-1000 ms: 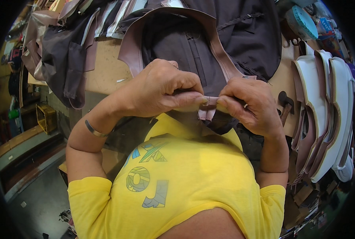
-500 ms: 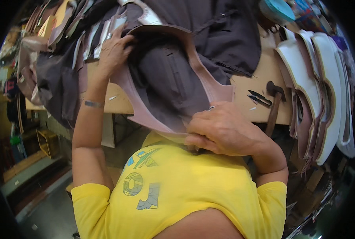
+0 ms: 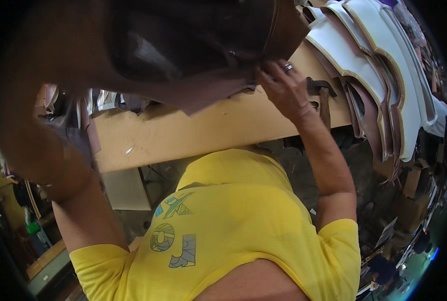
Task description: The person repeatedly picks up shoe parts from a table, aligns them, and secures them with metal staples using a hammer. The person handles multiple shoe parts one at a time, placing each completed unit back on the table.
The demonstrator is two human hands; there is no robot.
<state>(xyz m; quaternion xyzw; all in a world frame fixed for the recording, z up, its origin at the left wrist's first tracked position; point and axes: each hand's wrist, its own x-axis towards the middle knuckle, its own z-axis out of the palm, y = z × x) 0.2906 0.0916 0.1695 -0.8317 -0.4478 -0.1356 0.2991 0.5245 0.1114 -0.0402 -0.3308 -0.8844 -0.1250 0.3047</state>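
A dusky pink-brown bag (image 3: pixel 183 95) with a dark lining (image 3: pixel 193 50) is raised high and close to me, filling the top of the view. My right hand (image 3: pixel 286 90), wearing a ring, has its fingers curled at the bag's lower right edge and grips it there. On the left my forearm (image 3: pixel 48 145) reaches up toward the bag in deep shadow. My left hand blends into the dark, blurred area beside the bag, so its fingers cannot be made out.
Below the bag runs a tan worktable (image 3: pixel 193 133) with a white scrap (image 3: pixel 129 150) on it. A hammer (image 3: pixel 325 108) lies behind my right wrist. White and pink padded panels (image 3: pixel 384 75) are stacked at the right edge. Pale and dark pieces (image 3: pixel 105 99) lie at the table's left.
The bag has risen from the table edge toward me and been turned. My left arm has moved up and left; my right hand has shifted up to the bag's lower right edge.
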